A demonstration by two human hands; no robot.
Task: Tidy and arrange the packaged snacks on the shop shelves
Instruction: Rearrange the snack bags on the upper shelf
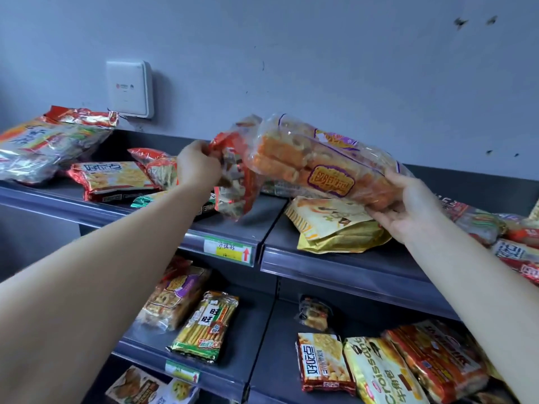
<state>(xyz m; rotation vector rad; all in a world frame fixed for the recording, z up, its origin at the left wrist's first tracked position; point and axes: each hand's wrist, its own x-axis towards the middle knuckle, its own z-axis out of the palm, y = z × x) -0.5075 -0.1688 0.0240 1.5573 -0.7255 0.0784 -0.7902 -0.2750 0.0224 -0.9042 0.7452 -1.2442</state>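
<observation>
- L hand [198, 167] fingers curling, pinching crimped end of red-print pack [233, 182], holding it over top shelf [250, 225], prob to re-lay it flat.
- R hand [408, 208] fingers wrapping under right end of clear roll pack [318, 161], thumb on top, prob keeping it level so rolls aren't getting crushed.
- Yellow bag [329, 228] lying on shelf right below R fingers.
</observation>
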